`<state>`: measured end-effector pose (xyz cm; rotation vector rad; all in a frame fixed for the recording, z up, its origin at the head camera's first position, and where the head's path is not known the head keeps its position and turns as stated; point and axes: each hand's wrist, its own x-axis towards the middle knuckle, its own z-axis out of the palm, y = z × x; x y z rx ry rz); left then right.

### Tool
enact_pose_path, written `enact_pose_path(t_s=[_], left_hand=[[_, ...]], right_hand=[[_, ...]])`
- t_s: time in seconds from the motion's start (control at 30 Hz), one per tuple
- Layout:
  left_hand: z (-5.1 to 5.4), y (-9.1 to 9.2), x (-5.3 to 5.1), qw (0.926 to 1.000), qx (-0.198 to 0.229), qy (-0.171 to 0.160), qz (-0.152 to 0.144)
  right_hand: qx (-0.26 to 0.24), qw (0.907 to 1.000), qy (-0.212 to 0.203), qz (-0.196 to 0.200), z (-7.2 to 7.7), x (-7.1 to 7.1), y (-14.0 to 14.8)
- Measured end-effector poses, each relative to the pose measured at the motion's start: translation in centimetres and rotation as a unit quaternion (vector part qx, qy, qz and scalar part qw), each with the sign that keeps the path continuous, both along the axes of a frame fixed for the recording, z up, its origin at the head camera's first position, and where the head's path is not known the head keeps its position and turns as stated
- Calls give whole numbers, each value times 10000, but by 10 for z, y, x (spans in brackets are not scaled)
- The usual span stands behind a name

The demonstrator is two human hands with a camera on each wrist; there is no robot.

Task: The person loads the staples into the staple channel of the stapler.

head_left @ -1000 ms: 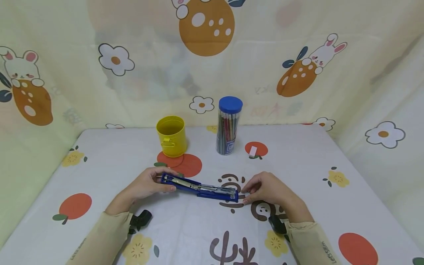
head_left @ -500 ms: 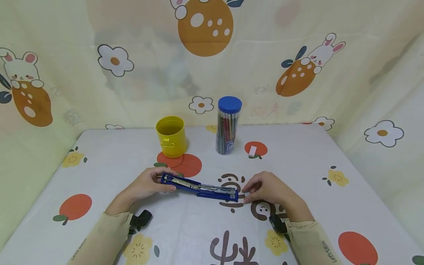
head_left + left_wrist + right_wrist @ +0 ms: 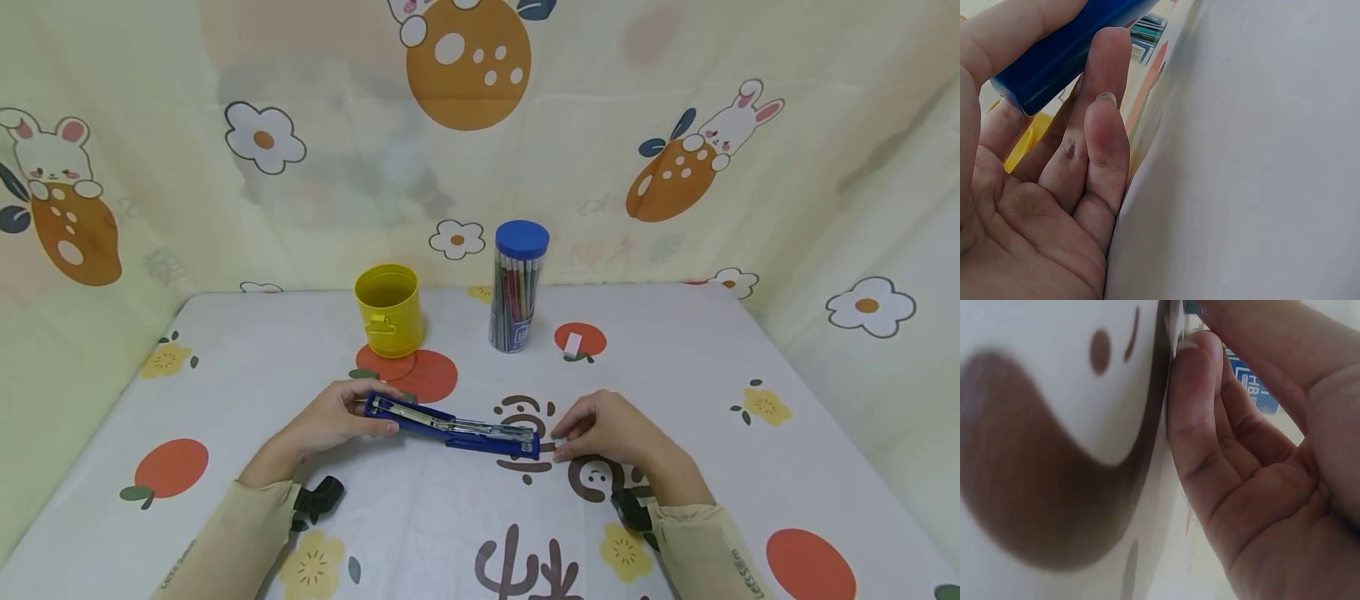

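A blue stapler (image 3: pixel 491 447) lies unfolded in the middle of the table in the head view, its metal magazine and inner channel facing up. My left hand (image 3: pixel 341 417) holds its left end between thumb and fingers. In the left wrist view the blue casing of the stapler (image 3: pixel 1047 59) sits between the thumb and fingers. Just past the stapler's right end is my right hand (image 3: pixel 607 429), with a small gap between. Its fingers are loosely bent, and I see nothing held in it.
Behind the stapler stand a yellow bucket (image 3: pixel 393 321) and a clear tub of pencils (image 3: pixel 513 304) with a blue lid. A small white eraser (image 3: pixel 573 344) lies right of the tub. A patterned curtain (image 3: pixel 337 208) hangs along the back.
My right hand has shifted very slightly to the right, away from the stapler's end. The left hand and the stapler have stayed in place.
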<state>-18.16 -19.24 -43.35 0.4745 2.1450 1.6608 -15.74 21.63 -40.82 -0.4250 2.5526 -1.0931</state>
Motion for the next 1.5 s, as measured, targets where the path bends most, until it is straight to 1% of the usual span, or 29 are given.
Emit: enact_pose_path(t_s=[0.17, 0.37, 0.6, 0.93, 1.33, 1.5], left_hand=[[1, 0, 0, 10000, -11, 5, 2], [0, 0, 0, 10000, -56, 5, -5], [0, -1, 0, 9999, 60, 64, -49], [0, -1, 0, 9999, 85, 28, -55], [0, 0, 0, 10000, -1, 12, 48], [-1, 0, 0, 9999, -100, 113, 48]], right_hand=[[5, 10000, 24, 17, 2, 1, 1], [59, 10000, -9, 34, 1, 1, 1], [177, 9998, -47, -34, 0, -1, 1], [171, 9998, -44, 30, -1, -1, 1], [115, 9999, -66, 64, 0, 0, 0], [106, 9999, -32, 92, 1, 0, 1]])
